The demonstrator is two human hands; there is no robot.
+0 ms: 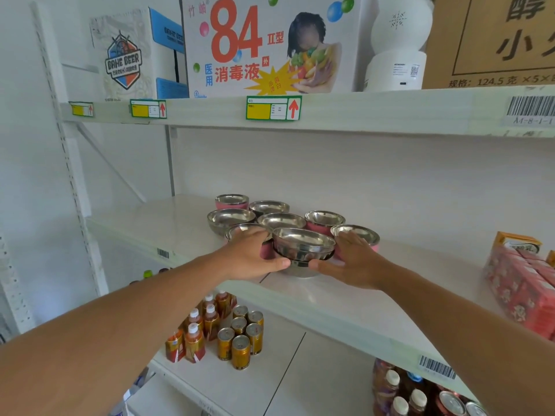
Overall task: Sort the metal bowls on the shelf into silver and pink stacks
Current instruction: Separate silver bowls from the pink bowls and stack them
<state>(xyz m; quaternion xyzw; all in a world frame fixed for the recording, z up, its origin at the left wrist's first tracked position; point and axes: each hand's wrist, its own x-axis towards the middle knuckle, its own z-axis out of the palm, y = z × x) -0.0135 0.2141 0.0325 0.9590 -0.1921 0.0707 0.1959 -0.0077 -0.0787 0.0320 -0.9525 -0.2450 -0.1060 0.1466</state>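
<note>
Several metal bowls cluster on the middle shelf [345,301]. At the front a stack of silver bowls [303,246] sits slightly tilted. My left hand [252,259] cups its left side and my right hand [354,262] cups its right side, thumbs under the stack's base. Pink-sided bowls stand behind: one at the far back left [232,202], one at the right rear [324,222], one behind my right hand [360,232], and one partly hidden behind my left hand [240,231]. Loose silver bowls [230,219] fill the middle.
Pink and red cartons [522,274] stand at the shelf's right end. The upper shelf edge [330,111] overhangs, with boxes on top. Below are gold cans [240,337] and bottles [195,337]. The shelf's left part [144,223] is bare.
</note>
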